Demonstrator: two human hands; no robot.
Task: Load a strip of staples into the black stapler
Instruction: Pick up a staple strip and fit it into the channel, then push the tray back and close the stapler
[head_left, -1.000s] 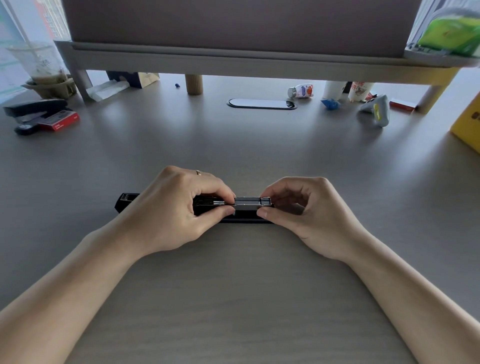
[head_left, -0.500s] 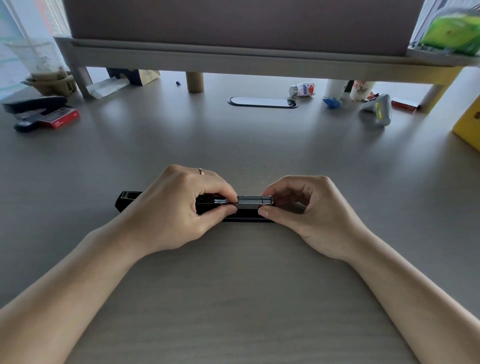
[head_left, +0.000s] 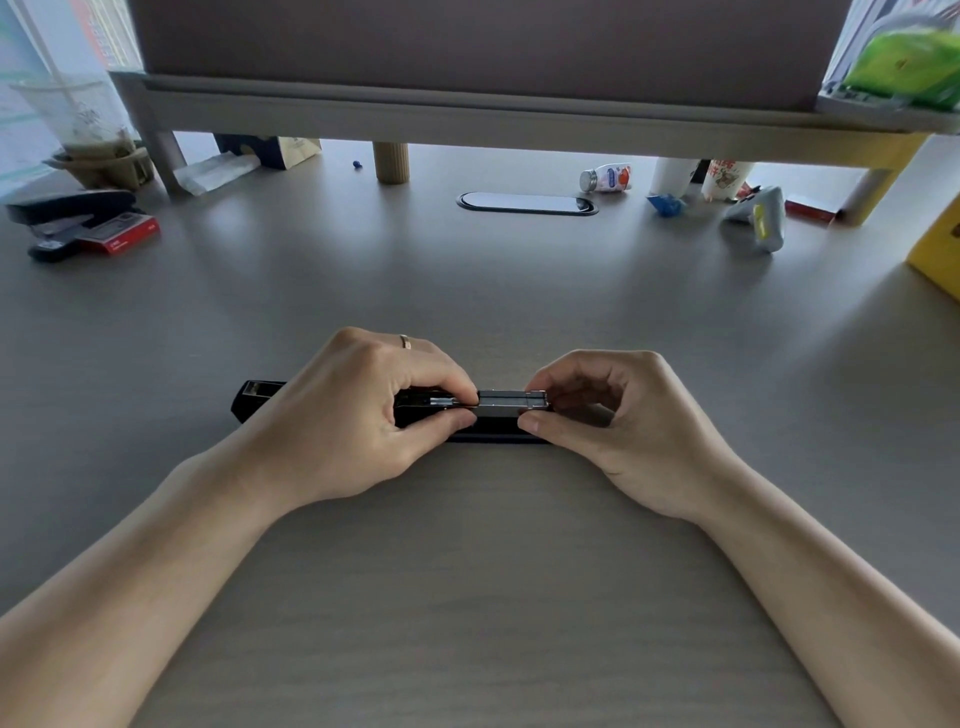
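The black stapler (head_left: 260, 399) lies flat and opened out on the grey desk, long axis left to right. In its metal channel rests a silvery strip of staples (head_left: 506, 405). My left hand (head_left: 358, 415) covers the stapler's middle, its thumb and forefinger pinching the channel at the strip's left end. My right hand (head_left: 618, 426) pinches the strip's right end between thumb and forefinger. The stapler's right part is hidden behind my right hand.
A second black stapler (head_left: 67, 221) and a red staple box (head_left: 122, 236) sit at the far left. A cable grommet (head_left: 527, 202), a small bottle (head_left: 605, 178), cups and wrappers lie under the raised shelf (head_left: 467, 122). A yellow box (head_left: 935, 249) stands at right.
Both hands stay on the stapler and strip; only a slight shift of the view is visible.
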